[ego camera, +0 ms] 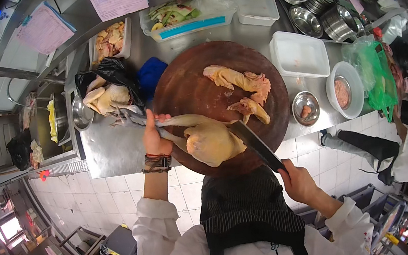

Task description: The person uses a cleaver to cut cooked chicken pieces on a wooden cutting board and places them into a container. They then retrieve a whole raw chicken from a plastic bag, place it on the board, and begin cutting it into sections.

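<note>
A plucked chicken carcass [214, 143] lies on the front half of a round wooden chopping block [196, 66]. My left hand [156, 135] grips its legs; the grey feet [127, 116] stick out past my fist to the left. In my right hand [299, 180] is the handle of a cleaver [258, 145]. The blade slants up and left, its tip end at the carcass's right end; whether it touches the skin I cannot tell. Cut chicken pieces, a longer one with skin [238, 80] and a wing [250, 109], rest on the block's right half.
Left of the block, another plucked chicken [109, 97] sits in a black plastic bag [118, 75] beside a blue cloth [151, 74]. A steel bowl [306, 109], a tub of minced meat [345, 89] and a white container [299, 55] stand right. A person [389, 153] is at far right.
</note>
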The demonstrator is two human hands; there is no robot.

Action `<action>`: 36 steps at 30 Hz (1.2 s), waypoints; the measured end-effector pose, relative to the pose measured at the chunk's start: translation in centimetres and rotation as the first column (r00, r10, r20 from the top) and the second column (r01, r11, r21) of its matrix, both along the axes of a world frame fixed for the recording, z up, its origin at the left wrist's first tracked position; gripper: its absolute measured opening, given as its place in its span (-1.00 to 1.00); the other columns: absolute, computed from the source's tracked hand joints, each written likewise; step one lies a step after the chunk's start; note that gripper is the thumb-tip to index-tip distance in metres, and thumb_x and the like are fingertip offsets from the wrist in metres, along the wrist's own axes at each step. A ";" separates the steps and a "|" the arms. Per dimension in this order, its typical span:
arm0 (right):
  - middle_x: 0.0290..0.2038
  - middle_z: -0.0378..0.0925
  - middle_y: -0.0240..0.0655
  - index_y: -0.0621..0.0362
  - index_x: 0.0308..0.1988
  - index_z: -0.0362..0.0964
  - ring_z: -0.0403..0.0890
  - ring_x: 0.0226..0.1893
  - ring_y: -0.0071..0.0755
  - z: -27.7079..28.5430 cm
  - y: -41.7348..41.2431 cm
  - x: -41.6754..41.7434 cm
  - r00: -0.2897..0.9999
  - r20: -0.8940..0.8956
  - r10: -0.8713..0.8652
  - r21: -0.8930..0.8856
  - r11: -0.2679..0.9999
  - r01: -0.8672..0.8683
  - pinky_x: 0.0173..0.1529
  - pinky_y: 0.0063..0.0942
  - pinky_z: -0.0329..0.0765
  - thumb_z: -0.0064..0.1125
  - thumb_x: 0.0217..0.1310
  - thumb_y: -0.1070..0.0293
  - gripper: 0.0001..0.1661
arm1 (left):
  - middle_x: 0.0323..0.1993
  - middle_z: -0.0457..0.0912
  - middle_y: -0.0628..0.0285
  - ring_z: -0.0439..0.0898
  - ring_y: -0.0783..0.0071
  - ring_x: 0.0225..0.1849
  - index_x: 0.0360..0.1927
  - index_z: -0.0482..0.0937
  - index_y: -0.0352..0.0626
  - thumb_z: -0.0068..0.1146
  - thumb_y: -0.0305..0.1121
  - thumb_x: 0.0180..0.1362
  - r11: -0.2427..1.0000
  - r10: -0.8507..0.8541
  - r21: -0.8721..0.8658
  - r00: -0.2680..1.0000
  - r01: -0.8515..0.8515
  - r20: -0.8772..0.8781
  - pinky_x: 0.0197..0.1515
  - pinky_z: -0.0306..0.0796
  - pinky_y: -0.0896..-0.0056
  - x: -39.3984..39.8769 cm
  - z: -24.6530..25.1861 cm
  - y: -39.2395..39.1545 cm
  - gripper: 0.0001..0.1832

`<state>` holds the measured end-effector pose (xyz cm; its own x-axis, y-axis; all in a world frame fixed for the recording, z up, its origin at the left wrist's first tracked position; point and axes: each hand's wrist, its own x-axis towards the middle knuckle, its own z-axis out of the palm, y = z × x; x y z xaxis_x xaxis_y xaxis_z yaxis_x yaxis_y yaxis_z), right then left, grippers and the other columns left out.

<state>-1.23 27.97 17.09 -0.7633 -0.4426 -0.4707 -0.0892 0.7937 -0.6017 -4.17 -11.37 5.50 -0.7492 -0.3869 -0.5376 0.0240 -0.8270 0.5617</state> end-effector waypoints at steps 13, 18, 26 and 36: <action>-0.52 0.50 0.24 0.18 -0.07 0.19 0.53 -0.43 0.46 -8.4 -3.8 -7.0 0.996 -0.089 0.000 -0.143 0.990 -0.013 -0.36 0.23 0.43 -0.02 0.34 0.31 -0.74 | -0.67 0.23 0.45 0.32 0.49 -0.50 -0.52 0.31 0.03 0.05 -0.04 0.34 0.999 0.045 0.011 0.986 -0.044 -0.160 0.05 0.35 0.23 0.5 0.0 -2.2 -0.61; -0.56 0.49 0.22 0.15 -0.06 0.18 0.52 -0.48 0.45 -7.9 -1.9 -5.2 0.998 -0.043 0.054 0.018 0.998 -0.053 -0.38 0.23 0.42 -0.03 0.36 0.27 -0.73 | -0.68 0.20 0.46 0.28 0.51 -0.54 -0.56 0.29 0.04 0.05 -0.06 0.35 0.965 0.245 0.098 0.969 -0.242 -0.025 0.03 0.34 0.25 2.8 -4.3 -2.1 -0.60; -0.54 0.54 0.09 0.24 0.13 0.14 0.61 -0.48 0.28 -1.6 -2.5 -5.3 0.890 0.219 0.399 0.277 0.850 -0.449 -0.41 0.12 0.50 -0.08 0.19 0.45 -0.51 | -0.69 0.20 0.47 0.22 0.55 -0.56 -0.53 0.31 0.03 -0.03 -0.17 0.39 0.998 0.035 -0.045 0.963 -0.048 -0.268 -0.06 0.32 0.30 2.5 -1.8 -1.5 -0.66; -0.44 0.57 0.20 0.26 0.12 0.11 0.62 -0.37 0.33 -5.8 -10.2 -7.4 0.927 0.018 0.376 0.098 0.922 -0.376 -0.27 0.14 0.54 -0.10 0.19 0.44 -0.52 | -0.73 0.17 0.45 0.18 0.57 -0.63 -0.54 0.29 0.01 -0.04 -0.32 0.37 0.992 -0.011 -0.126 0.960 -0.025 -0.281 -0.21 0.29 0.37 -0.6 0.0 -1.6 -0.69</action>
